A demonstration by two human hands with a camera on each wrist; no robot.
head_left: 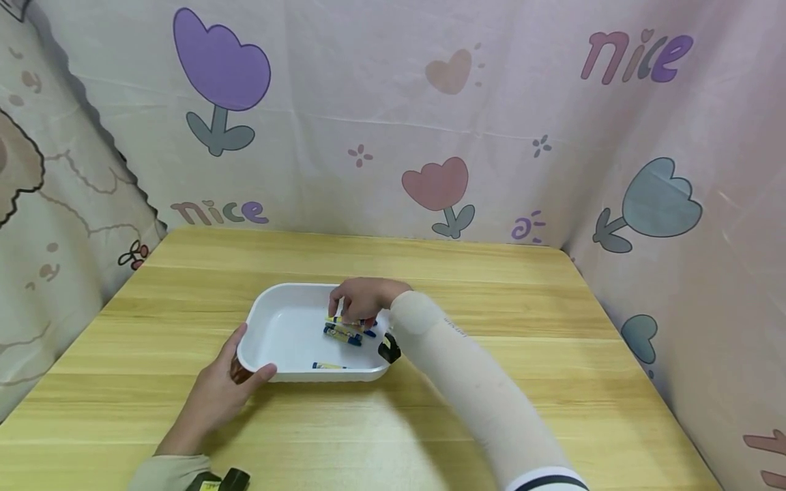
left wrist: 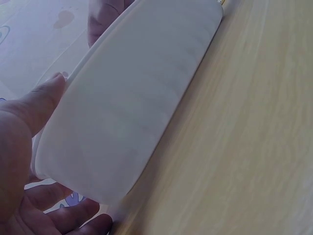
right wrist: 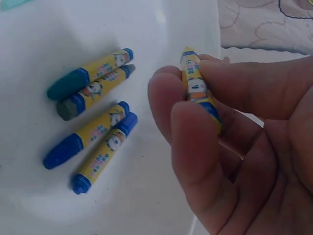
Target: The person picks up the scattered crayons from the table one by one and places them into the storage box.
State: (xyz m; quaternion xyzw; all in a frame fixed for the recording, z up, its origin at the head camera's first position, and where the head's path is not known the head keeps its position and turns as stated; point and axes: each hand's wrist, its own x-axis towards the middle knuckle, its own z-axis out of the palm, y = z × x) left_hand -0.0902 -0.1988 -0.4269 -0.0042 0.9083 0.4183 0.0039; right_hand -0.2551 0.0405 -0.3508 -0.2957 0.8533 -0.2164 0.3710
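Now your right hand (right wrist: 234,127) is pinching a yellow crayon (right wrist: 198,88) over the white tray (head_left: 276,334), frame centre, while your left hand (head_left: 221,395) is gripping its lower-left corner.

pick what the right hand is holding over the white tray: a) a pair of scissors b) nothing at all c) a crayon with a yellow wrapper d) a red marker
c: in the right wrist view the right hand pinches a crayon with a yellow wrapper between thumb and fingers, above the white tray where four more crayons lie on the floor of it.
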